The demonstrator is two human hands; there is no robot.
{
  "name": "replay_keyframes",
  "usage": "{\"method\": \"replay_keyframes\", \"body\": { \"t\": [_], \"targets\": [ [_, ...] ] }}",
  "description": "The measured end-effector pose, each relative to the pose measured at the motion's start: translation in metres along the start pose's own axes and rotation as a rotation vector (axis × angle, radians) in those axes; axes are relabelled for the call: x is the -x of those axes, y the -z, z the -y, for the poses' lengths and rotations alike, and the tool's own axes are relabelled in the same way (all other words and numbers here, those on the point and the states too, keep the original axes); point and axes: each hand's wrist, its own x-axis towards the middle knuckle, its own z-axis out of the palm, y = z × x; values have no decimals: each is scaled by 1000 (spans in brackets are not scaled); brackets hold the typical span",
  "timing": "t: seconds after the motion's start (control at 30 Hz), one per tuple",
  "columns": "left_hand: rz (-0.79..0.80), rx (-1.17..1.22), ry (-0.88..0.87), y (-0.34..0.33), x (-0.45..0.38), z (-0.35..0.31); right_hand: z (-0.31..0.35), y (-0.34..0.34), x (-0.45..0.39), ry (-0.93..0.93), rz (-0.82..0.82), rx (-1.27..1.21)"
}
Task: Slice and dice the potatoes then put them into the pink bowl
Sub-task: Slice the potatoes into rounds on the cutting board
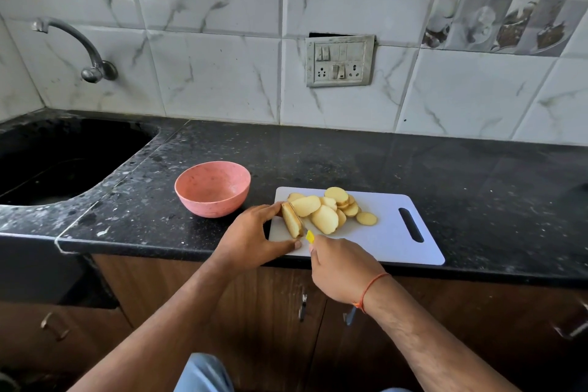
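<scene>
Slicing is the step we are judging to be in hand, seen from the head view, the only one we are getting. Our left hand (251, 240) is steadying the last chunk of potato (291, 223) at the near left corner of the white cutting board (391, 242), fingers curling over its far end and thumb pressing at its near end. Our right hand (342, 267) is gripping the knife (309, 236) by a yellow handle; the blade is mostly hidden, seeming to run along the chunk's right side. Just beyond, we are seeing a heap of potato slices (331, 210) lying overlapped on the board's far left part. The pink bowl (212, 188) is standing on the black bench (413, 169) just left of the board, and we are finding no potato in it. A sink (57, 162) is lying further left, with a tap (76, 48) on the tiled wall.

We are reckoning the task is well short of done: nothing is diced yet. The next move is calling for a clean downward cut with our left fingertips tucked back from the blade, then stacking slices for dicing.
</scene>
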Motion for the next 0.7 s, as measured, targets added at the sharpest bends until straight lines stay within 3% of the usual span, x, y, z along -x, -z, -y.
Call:
{"method": "replay_keyframes", "body": {
  "t": [0.1,0.17,0.27,0.4,0.7],
  "targets": [
    [-44,-60,-41,-3,8,-4,-2,-1,2,-8,-30,20],
    [-111,-216,-210,-3,16,-11,0,-2,3,3,-46,36],
    [-58,-420,-381,-6,23,-12,2,-4,4,13,-82,69],
    [17,-484,-352,-10,19,-7,3,-3,4,15,-75,90],
    [27,-460,-299,-12,17,-8,7,7,1,16,-27,111]
  ]
}}
